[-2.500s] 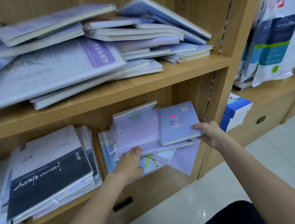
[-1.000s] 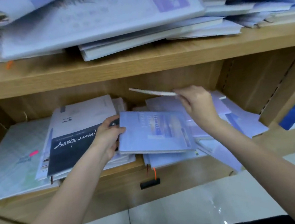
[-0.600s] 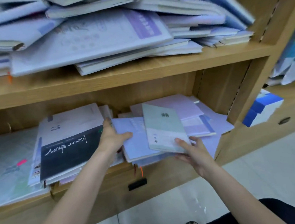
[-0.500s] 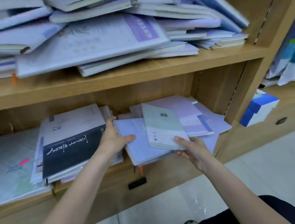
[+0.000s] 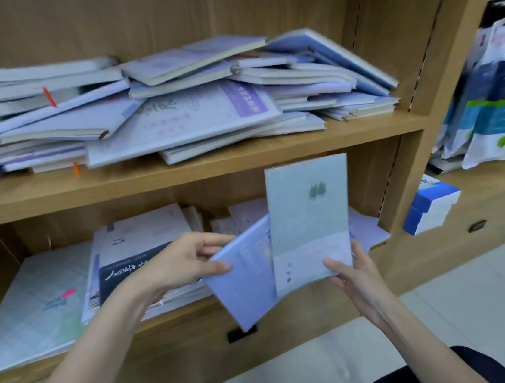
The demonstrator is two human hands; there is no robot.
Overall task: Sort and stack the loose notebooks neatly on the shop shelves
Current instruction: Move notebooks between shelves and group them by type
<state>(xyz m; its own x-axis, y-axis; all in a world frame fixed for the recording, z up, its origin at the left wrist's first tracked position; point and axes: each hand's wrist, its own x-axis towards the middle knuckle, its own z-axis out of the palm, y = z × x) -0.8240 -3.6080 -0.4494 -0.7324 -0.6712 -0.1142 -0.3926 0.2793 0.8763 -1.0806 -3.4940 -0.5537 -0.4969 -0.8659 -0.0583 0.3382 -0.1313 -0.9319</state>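
Light wooden shelving unit [image 5: 198, 172] over pale glossy tiled floor [image 5: 477, 298]. Upper board: untidy heap of lilac and white notebooks [image 5: 172, 106]. Lower board: flatter stacks, black-banded book [image 5: 122, 272] on top. In front, right hand [image 5: 353, 274] grips upright pale green notebook [image 5: 310, 222]; left hand [image 5: 189, 260] pinches tilted periwinkle notebook [image 5: 245, 280] beside it.

**Counts on and before the shelves**

Two wooden shelf boards: upper [image 5: 179, 171], lower [image 5: 178, 321]. Two notebooks lifted clear: one pale green [image 5: 309, 216], one light blue [image 5: 246, 283]. Two bare hands: left [image 5: 187, 261], right [image 5: 360, 276]. One blue-and-white box [image 5: 432, 208]. Heaped notebooks overlap beyond counting.
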